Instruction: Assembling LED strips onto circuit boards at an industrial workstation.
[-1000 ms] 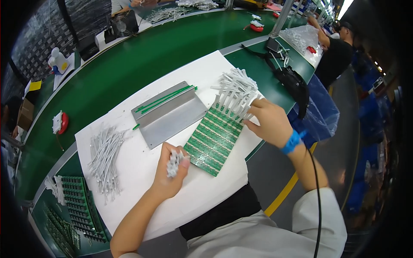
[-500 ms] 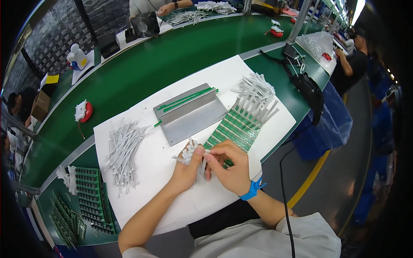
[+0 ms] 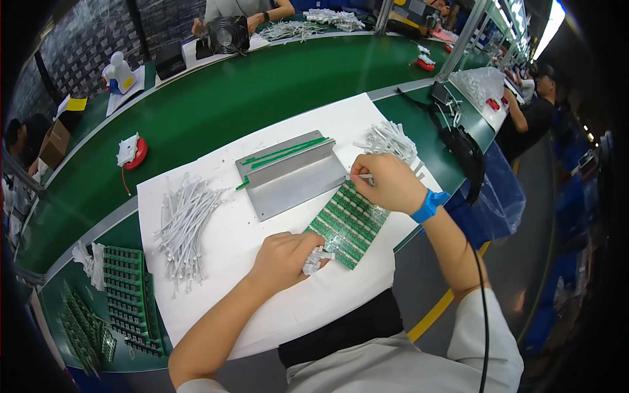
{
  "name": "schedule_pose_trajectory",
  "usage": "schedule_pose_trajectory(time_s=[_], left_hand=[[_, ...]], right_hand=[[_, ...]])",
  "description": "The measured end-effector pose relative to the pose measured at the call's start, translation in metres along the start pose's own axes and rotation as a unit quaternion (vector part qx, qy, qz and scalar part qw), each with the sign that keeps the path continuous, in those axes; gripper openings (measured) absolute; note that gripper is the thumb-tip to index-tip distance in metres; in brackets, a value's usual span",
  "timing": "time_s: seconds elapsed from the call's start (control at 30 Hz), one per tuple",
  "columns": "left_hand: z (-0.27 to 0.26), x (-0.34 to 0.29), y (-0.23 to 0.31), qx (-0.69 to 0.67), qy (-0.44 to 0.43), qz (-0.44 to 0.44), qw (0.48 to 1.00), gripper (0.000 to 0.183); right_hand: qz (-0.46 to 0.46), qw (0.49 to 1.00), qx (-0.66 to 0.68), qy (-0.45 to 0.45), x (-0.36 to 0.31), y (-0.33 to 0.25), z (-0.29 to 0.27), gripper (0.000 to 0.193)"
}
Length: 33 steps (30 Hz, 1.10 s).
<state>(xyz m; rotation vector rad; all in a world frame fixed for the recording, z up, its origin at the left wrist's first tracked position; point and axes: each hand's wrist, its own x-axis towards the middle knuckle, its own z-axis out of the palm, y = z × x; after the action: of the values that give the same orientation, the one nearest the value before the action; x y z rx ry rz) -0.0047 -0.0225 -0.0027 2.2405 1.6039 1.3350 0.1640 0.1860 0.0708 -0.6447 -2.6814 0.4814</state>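
Observation:
My left hand (image 3: 285,259) is closed around a small bunch of white cables (image 3: 316,262), beside the lower left edge of a green circuit board panel (image 3: 350,223). Over the panel's far end, my right hand (image 3: 388,180) pinches the end of a white cable (image 3: 364,176). That hand covers part of the panel and of the cables behind it. Past it, a pile of white flat cables (image 3: 390,139) lies on the white sheet (image 3: 249,314). To the left of the panel sits a grey metal fixture (image 3: 288,196) with thin green strips (image 3: 285,152) along its ledge.
A heap of white cables (image 3: 187,229) lies on the sheet's left. Dark-slotted green boards (image 3: 124,288) are stacked at the lower left. A red tape-like roll (image 3: 135,154) rests on the green bench (image 3: 216,108). A black bag (image 3: 464,147) hangs over the right edge.
My right hand has moved away from the left, up to the panel's far end with a cable. The left hand has dropped slightly, still gripping its bunch.

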Motion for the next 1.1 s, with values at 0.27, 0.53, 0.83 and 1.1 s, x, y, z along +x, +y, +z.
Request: schedule_pose_trajectory(time_s=[0.27,0.53,0.83,1.1], left_hand=[[0.01,-0.007,-0.006,0.072,-0.1,0.026,0.992,0.039],[0.01,-0.007,-0.008,0.069,-0.128,0.027,0.989,0.037],[0.01,-0.004,-0.008,0.073,-0.131,0.035,0.988,0.041],[0.008,-0.006,-0.007,0.076,-0.136,0.025,0.987,0.054]], right_hand=[[-0.013,0.976,-0.172,-0.133,0.028,0.017,-0.005,0.009],[0.005,0.985,-0.053,-0.162,0.037,0.0,-0.063,0.014],[-0.048,0.955,-0.203,-0.213,0.045,0.013,-0.019,0.012],[-0.039,0.964,-0.099,-0.242,0.056,0.022,-0.01,0.013]])
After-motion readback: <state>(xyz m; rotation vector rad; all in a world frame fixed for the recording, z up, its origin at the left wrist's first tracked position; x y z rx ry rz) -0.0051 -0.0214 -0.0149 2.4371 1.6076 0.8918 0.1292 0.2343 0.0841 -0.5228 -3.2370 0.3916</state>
